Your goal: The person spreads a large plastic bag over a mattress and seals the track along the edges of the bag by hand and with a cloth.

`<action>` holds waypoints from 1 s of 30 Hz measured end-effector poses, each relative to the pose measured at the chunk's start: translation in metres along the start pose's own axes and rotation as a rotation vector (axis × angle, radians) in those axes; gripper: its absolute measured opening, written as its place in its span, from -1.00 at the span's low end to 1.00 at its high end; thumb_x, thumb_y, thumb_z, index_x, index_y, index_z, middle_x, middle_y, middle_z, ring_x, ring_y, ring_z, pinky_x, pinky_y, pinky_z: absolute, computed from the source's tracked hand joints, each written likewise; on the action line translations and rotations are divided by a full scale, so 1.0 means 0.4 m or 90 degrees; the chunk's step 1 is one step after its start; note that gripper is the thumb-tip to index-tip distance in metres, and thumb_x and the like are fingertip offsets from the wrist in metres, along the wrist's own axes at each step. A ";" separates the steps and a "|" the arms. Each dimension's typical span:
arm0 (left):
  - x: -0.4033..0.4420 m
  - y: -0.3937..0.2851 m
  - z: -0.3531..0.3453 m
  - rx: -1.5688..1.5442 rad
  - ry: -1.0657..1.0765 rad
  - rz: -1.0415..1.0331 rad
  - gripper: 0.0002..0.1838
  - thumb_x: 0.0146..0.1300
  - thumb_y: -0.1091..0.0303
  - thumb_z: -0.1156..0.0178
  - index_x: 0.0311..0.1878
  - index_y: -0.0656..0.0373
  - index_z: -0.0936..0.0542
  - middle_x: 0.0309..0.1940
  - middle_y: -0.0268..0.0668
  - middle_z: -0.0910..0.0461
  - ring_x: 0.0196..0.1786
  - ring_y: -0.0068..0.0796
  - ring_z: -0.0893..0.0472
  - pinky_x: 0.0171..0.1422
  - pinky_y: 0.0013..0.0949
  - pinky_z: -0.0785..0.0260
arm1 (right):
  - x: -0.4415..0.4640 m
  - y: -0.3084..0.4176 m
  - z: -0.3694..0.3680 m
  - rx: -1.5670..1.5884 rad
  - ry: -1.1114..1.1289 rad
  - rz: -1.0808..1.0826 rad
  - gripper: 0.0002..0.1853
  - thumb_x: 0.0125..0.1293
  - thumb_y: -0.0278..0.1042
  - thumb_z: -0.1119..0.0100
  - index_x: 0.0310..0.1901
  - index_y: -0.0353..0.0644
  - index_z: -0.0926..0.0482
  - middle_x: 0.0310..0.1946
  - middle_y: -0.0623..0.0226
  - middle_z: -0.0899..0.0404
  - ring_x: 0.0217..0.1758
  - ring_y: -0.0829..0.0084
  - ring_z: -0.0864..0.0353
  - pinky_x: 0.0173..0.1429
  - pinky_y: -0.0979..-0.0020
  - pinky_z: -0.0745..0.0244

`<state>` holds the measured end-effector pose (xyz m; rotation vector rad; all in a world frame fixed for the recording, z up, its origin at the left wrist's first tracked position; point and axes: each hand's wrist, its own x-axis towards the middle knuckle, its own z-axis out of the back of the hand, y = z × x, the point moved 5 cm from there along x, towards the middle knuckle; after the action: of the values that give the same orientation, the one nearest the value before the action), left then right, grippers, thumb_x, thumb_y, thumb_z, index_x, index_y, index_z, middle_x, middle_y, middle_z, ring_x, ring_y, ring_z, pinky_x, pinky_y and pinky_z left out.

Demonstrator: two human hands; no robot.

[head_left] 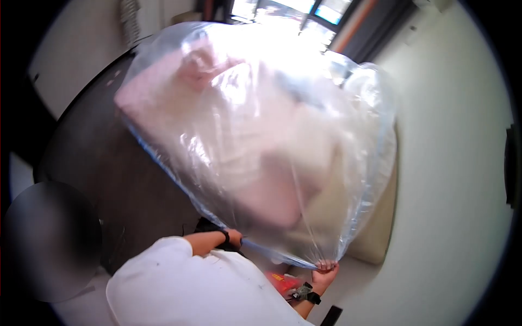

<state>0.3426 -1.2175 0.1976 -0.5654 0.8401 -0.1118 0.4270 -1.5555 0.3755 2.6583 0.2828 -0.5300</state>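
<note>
A large clear plastic bag (pixel 196 146) with blue edging billows across the view, shiny and partly see-through. My left hand (pixel 234 238), a dark band at its wrist, is closed on the bag's near blue edge. At the near right corner, where the plastic is pulled into creases, my right hand (pixel 326 268) has its fingers closed on the bag. A dark watch (pixel 313 298) is on that wrist. Pink and cream soft items show blurred through the plastic; whether they lie inside or beneath it I cannot tell.
A cream mattress-like edge (pixel 378 233) runs beside the pale wall (pixel 451 163) at right. Dark flooring or a dark surface (pixel 109 163) lies to the left. A red item (pixel 284 281) is near my right forearm. A bright window (pixel 293 13) stands behind. A blurred round shape (pixel 51 242) fills the lower left.
</note>
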 end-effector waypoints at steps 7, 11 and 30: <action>-0.193 0.210 0.224 -0.168 -0.428 0.011 -0.65 0.11 0.14 -0.04 -0.12 0.14 -0.53 -0.29 -0.02 -0.60 -0.19 0.01 -0.57 -0.06 -0.12 -0.40 | 0.112 -0.071 -0.426 -0.108 0.157 -0.106 -0.65 0.31 -0.23 0.06 -0.63 0.01 -0.16 -0.72 0.56 0.03 -0.64 0.59 0.06 -0.48 0.46 0.08; -0.477 0.243 0.392 -0.389 -0.570 -0.016 -0.64 0.18 0.15 -0.09 -0.09 0.23 -0.54 -0.29 -0.17 -0.61 -0.22 -0.40 -0.57 -0.06 -0.40 -0.39 | 0.100 -0.117 -0.681 -0.075 0.331 -0.198 -0.63 0.34 -0.25 0.11 -0.63 -0.01 -0.13 -0.71 0.54 0.05 -0.61 0.59 0.06 -0.47 0.45 0.09; -0.267 0.400 -0.037 -0.681 -0.221 0.193 -0.58 0.16 0.03 -0.13 -0.09 0.16 -0.63 -0.07 -0.30 -0.60 -0.01 -0.39 -0.52 0.16 -0.35 -0.27 | -0.043 0.029 0.053 -0.139 -0.107 -0.104 -0.65 0.33 -0.17 0.15 -0.63 0.02 -0.16 -0.78 0.52 0.03 -0.73 0.60 0.09 -0.63 0.47 0.15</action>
<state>0.2401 -1.0550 0.1792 -1.3954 0.5830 0.7400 0.4076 -1.5770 0.3689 2.3760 0.4809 -0.7253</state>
